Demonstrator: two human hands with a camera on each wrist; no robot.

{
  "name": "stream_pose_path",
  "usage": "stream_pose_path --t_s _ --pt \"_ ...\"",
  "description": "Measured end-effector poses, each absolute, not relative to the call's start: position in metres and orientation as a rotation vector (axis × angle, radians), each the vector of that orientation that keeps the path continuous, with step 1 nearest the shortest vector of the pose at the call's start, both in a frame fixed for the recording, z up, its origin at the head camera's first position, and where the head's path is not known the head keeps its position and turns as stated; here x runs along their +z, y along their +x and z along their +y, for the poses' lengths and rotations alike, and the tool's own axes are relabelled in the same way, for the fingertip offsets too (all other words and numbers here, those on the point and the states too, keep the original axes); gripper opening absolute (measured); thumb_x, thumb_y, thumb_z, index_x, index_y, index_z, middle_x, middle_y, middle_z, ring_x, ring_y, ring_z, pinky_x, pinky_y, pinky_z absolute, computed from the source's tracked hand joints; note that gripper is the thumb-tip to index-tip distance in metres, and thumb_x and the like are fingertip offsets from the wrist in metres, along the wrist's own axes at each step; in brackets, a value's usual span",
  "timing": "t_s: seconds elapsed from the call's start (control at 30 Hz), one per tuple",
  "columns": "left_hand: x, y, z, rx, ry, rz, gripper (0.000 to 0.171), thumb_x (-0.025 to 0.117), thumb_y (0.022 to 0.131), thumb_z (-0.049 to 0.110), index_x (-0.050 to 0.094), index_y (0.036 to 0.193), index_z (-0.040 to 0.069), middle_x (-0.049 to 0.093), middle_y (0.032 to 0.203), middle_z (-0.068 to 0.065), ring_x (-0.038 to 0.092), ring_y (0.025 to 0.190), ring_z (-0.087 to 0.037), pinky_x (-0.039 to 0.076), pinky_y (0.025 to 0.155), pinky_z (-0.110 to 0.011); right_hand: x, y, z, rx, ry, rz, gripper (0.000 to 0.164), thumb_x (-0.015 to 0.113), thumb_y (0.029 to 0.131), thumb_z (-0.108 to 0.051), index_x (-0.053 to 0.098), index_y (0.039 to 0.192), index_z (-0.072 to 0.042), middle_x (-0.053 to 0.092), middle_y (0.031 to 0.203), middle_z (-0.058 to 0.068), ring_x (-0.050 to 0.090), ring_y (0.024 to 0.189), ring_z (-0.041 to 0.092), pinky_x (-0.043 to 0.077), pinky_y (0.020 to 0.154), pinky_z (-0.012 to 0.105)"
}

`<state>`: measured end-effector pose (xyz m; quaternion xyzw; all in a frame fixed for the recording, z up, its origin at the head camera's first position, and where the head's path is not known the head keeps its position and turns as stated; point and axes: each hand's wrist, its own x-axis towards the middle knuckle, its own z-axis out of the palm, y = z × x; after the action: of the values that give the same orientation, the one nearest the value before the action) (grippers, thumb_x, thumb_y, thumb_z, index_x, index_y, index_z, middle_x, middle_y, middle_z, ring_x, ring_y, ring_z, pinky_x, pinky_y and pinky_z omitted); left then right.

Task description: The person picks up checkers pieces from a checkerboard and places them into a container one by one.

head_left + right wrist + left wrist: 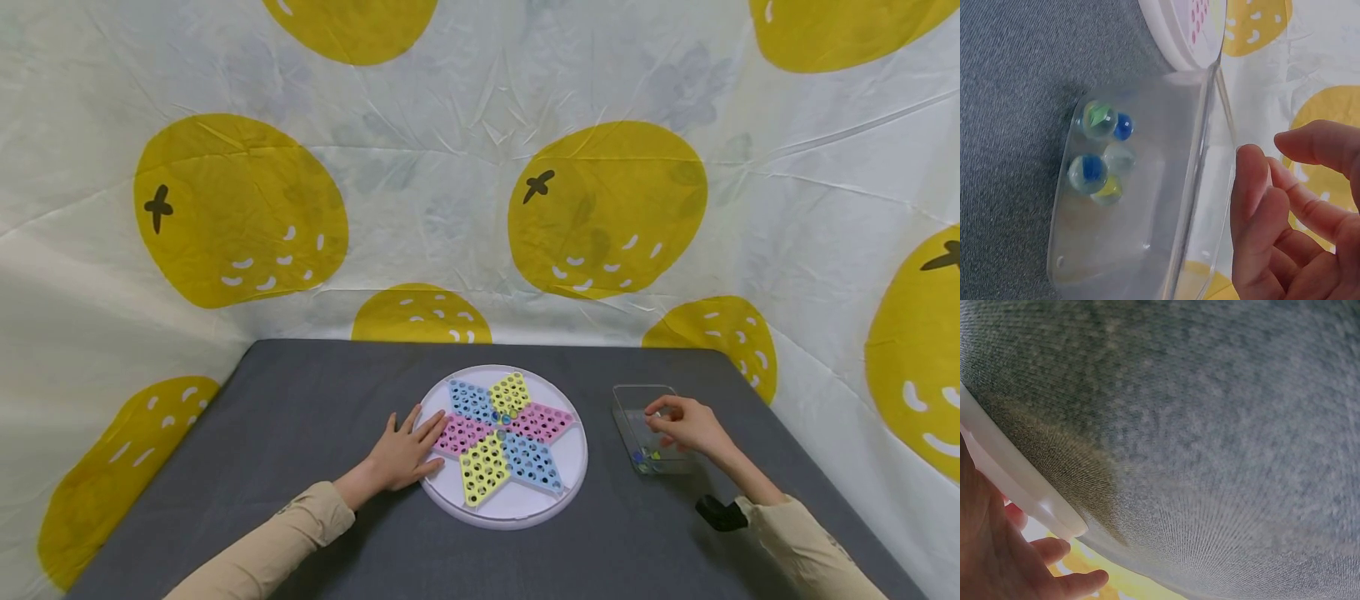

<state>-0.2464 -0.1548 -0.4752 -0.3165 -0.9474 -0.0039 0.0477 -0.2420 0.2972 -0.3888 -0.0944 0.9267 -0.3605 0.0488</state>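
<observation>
Below the right fingers [1252, 187], marbles [1089, 174] lie in a box [1138, 228].

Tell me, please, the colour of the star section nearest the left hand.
The star section is pink; it shows best in the head view.

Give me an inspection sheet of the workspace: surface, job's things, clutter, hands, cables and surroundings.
Surface: dark grey table covering.
Job's things: round white board with a pink, blue and yellow star; a few marbles near its centre; clear box to its right, with at least five loose marbles inside.
Clutter: nothing seen.
Left hand: fingers spread, touching the board's left edge.
Right hand: fingers bent above the box; whether they hold a marble, I cannot tell.
Cables: nothing seen; a black item is at the right wrist.
Surroundings: pale cloth backdrop with large yellow fruit prints.
</observation>
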Motion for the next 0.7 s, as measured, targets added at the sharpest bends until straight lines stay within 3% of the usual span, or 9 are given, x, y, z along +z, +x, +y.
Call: stream_pose_path --t_s 0.27,0.7 --pt "-0.464 -0.244 -0.150 0.078 -0.915 -2.993 0.064 0.034 0.091 0.050 0.022 0.143 0.015 0.022 0.149 -0.002 0.020 0.134 -0.039 0.024 0.097 -0.062 -0.387 -0.240 0.290 -1.090 -0.330 2.835 0.030 0.057 0.086 -0.022 0.058 0.105 0.001 0.066 0.079 0.015 0.063 0.058 0.020 0.046 0.046 0.028" --pt "-0.466 -0.245 -0.149 0.117 -0.900 -3.013 0.065 0.033 0.090 0.053 0.020 0.143 0.018 0.020 0.150 0.000 0.019 0.135 -0.038 0.024 0.097 -0.062 -0.386 -0.241 0.278 -1.099 -0.347 2.822 0.028 0.058 0.086 -0.023 0.059 0.103 -0.001 0.066 0.078 0.017 0.063 0.058 0.024 0.048 0.048 0.033"
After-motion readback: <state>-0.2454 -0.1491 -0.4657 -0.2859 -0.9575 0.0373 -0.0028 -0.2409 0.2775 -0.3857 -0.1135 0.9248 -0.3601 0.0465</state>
